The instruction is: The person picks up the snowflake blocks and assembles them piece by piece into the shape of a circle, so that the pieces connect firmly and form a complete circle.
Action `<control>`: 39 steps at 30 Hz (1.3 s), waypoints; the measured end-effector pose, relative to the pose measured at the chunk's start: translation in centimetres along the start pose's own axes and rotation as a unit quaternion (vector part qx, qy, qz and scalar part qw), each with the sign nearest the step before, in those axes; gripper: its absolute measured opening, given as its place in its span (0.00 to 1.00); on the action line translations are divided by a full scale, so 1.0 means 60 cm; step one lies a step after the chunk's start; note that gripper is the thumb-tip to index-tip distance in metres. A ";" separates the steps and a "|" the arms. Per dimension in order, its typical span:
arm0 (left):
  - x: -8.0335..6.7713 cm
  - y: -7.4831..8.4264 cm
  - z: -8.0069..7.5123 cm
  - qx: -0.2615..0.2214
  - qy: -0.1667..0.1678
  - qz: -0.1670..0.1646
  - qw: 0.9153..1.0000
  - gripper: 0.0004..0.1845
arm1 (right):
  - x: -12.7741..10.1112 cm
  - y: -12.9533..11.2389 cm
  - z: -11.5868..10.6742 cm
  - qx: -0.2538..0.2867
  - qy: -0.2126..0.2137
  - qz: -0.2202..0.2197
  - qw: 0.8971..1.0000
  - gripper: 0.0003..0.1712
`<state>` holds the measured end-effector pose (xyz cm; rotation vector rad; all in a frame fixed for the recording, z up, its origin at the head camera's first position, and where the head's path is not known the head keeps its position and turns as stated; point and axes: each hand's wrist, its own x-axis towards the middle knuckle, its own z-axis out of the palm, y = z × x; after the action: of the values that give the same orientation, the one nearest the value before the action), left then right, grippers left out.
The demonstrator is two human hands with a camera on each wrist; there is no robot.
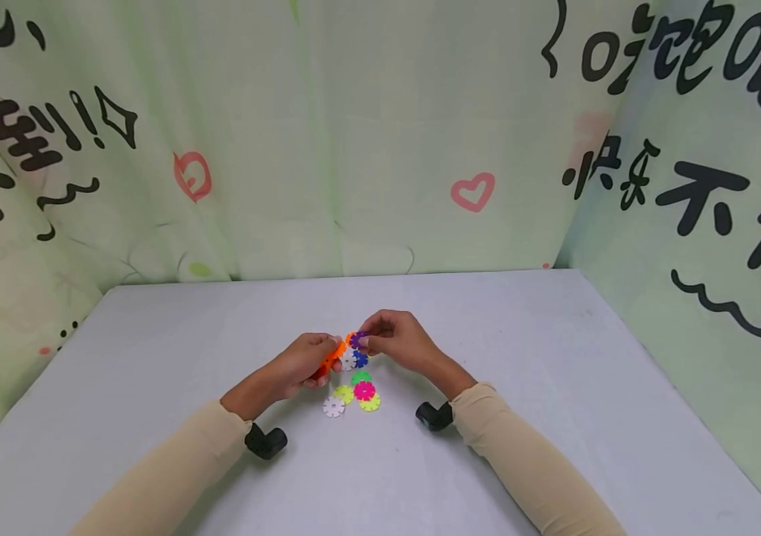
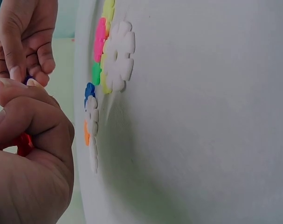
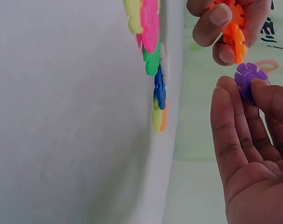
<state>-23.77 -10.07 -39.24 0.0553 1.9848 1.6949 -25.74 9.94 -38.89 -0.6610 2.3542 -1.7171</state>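
Observation:
My left hand [image 1: 303, 359] grips linked orange interlocking discs [image 3: 234, 39], flower-shaped with notched rims. In the left wrist view a red piece [image 2: 24, 144] shows inside its curled fingers. My right hand [image 1: 402, 341] pinches a purple interlocking disc [image 3: 249, 80] between thumb and fingers. The purple disc is right at the end of the orange ones, both raised over the table. Below the hands lie loose discs: a blue one [image 1: 361, 359], a green one [image 1: 360, 377], a pink one [image 1: 364, 391], and several yellow and white ones.
The discs lie in a loose, partly overlapping group on a white-covered table [image 1: 521, 417]. A pale green curtain [image 1: 354, 149] with lettering and hearts hangs behind and at the sides. Black wrist-worn mounts [image 1: 266, 442] sit at both cuffs.

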 end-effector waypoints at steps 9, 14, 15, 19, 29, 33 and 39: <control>-0.002 -0.002 0.001 -0.012 -0.018 0.004 1.000 0.22 | 0.002 0.002 0.010 -0.006 -0.007 -0.008 1.000 0.07; -0.004 -0.002 -0.001 -0.007 -0.008 -0.003 1.000 0.21 | 0.000 0.002 0.012 -0.042 -0.004 0.000 0.999 0.06; -0.004 -0.002 -0.001 -0.005 -0.005 -0.005 1.000 0.21 | 0.000 0.002 0.012 -0.051 -0.003 0.003 0.999 0.06; -0.003 -0.002 -0.003 0.004 0.004 -0.013 1.000 0.19 | -0.002 0.002 0.016 -0.066 -0.008 0.006 0.998 0.07; -0.002 0.002 -0.003 0.049 0.032 0.005 0.998 0.19 | -0.028 -0.060 0.023 -0.059 -0.013 -0.003 0.998 0.05; -0.001 0.005 0.001 0.071 0.044 0.011 0.996 0.18 | -0.026 -0.062 0.025 -0.054 -0.007 0.000 0.999 0.04; 0.006 0.011 0.012 0.085 0.067 0.012 0.994 0.17 | -0.014 -0.039 0.020 -0.017 0.003 0.003 1.000 0.05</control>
<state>-23.96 -9.15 -38.82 0.0252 2.2331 1.5766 -23.96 8.69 -37.22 -0.6533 2.3920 -1.6819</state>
